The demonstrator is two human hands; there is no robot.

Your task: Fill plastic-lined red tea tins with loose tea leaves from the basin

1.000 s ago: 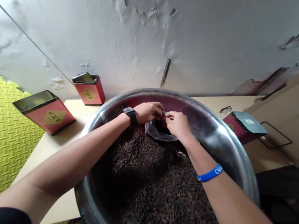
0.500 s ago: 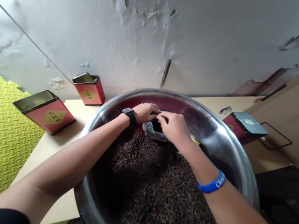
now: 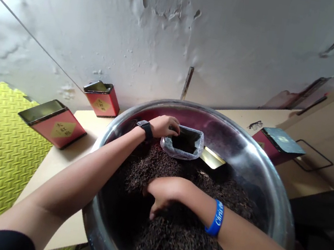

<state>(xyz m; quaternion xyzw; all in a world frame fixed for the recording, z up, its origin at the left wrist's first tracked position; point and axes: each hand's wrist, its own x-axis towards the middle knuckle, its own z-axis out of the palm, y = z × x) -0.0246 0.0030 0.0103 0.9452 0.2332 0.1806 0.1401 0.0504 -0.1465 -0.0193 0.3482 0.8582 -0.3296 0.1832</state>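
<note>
Hands are held apart. The left hand is half-closed, hooked over the rectangular mouth of a crinkled clear plastic bag. The right hand is curled, its fingertips buried in dark twisted tea leaves heaped in a steel basin, so any grip is hidden. A partly buried brassy metal strip is hard to make out. Two red tins are placed on the table at left.

Bright light bleaches the peeling white plaster wall at upper left, glare streaks the round steel basin, deep shadow covers the dark loose tea, and the edges bow.
</note>
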